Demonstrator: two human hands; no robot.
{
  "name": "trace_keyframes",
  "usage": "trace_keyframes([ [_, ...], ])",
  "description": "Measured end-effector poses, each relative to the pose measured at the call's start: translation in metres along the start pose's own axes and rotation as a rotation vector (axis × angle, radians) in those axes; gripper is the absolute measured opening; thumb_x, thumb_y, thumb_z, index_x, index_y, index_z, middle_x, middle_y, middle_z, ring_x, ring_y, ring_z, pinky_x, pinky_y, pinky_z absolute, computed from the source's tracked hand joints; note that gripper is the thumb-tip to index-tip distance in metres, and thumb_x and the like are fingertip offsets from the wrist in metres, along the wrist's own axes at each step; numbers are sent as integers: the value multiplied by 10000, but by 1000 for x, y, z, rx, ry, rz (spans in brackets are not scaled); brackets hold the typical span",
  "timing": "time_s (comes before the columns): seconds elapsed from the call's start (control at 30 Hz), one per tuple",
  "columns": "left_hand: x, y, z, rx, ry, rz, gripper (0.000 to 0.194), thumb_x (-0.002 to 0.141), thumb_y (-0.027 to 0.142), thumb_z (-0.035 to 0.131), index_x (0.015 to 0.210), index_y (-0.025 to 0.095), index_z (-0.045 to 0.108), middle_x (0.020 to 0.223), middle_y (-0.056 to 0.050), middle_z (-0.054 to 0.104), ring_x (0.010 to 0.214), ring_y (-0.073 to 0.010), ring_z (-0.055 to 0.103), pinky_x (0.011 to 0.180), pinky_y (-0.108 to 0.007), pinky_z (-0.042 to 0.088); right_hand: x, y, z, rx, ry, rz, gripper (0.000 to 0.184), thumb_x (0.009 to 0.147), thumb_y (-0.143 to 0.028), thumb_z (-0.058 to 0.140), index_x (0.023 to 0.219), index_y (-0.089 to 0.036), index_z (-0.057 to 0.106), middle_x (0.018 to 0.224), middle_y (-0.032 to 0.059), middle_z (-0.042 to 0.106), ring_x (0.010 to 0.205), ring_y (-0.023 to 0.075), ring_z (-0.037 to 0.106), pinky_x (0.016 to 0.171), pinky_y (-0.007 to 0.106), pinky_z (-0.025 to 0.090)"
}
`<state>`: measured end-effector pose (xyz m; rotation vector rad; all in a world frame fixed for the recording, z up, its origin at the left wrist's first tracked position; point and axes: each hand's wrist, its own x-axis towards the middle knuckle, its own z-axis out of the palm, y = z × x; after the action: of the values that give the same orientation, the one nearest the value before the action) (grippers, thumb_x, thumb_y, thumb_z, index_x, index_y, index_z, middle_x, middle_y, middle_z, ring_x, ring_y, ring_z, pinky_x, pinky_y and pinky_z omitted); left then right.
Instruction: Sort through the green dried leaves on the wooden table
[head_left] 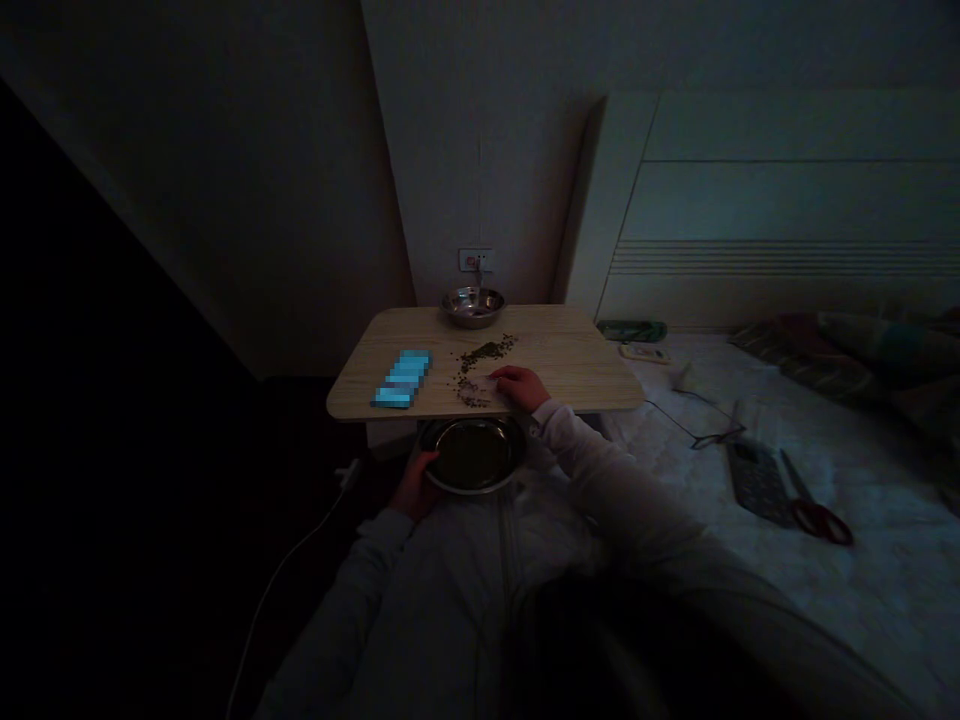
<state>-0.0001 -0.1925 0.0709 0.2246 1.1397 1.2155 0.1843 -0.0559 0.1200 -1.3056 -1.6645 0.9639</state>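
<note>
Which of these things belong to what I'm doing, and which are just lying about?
In use: left hand holding a steel plate; right hand on a white card; dark granules; steel bowl.

Lying about: red-handled scissors; eyeglasses; blue rectangular item.

A steel bowl [472,306] sits at the far edge of the pale wood-grain surface [562,345], below a wall socket [475,260], and a blurred blue block [401,379] lies toward its left end. On the bed [885,600], red-handled scissors [814,515] lie touching a dark patterned pouch [757,484], near glasses [716,438] and a remote [645,353]. A white cable [281,570] trails down at left, and a panelled headboard [780,200] rises behind.
</note>
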Motion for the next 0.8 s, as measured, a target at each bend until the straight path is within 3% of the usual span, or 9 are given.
trace_keyframes([
  [0.17, -6, 2, 4, -15, 36, -18, 177, 836, 142, 527, 855, 160, 702, 812, -87, 770, 952, -255, 723, 835, -329, 579, 2, 1, 0, 13, 27, 3, 205, 690, -139, 567, 780, -197, 742, 748, -18, 706, 753, 144, 620, 810, 278, 493],
  [0.6, -5, 2, 3, 0, 51, -24, 252, 830, 163, 551, 1026, 158, 709, 860, -96, 774, 998, -279, 709, 822, -350, 588, -2, -3, -2, -8, -3, 24, 229, 708, -132, 552, 819, -186, 744, 764, -3, 700, 755, 149, 617, 807, 281, 491],
  [0.8, -3, 1, 3, -2, 39, -23, 204, 843, 165, 539, 960, 166, 706, 865, -88, 772, 1003, -261, 708, 834, -332, 581, 0, 0, 0, -27, 16, 28, 234, 713, -138, 562, 851, -188, 744, 732, -12, 684, 732, 147, 607, 807, 285, 492],
])
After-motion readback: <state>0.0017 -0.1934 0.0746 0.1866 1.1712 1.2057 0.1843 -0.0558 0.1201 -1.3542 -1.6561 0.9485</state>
